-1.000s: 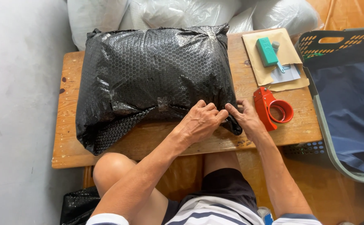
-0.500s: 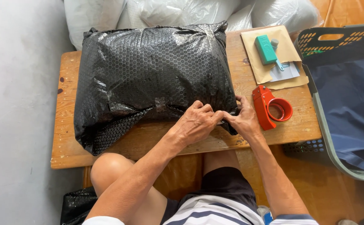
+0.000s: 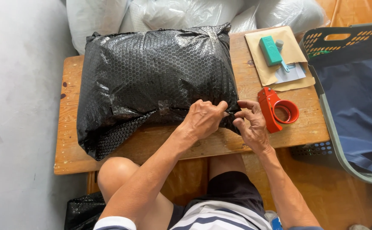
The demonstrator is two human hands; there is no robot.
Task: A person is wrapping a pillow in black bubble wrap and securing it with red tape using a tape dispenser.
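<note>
Head view shows me both hands at the near right corner of a black bubble-wrap parcel (image 3: 152, 81) lying across the wooden bench (image 3: 71, 157). My left hand (image 3: 203, 119) has its grip pressed together, pinching the parcel's edge. My right hand (image 3: 250, 125) pinches the same corner with fingertips, just beside the left. A red tape dispenser (image 3: 277, 110) rests close to the right hand, a green tool (image 3: 270, 50) on brown envelopes (image 3: 262, 68) beyond it.

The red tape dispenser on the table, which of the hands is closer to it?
Right. The right hand sits just left of the tape dispenser, fingertips almost at its edge, on the black parcel's corner. The left hand lies farther left, on the parcel.
</note>
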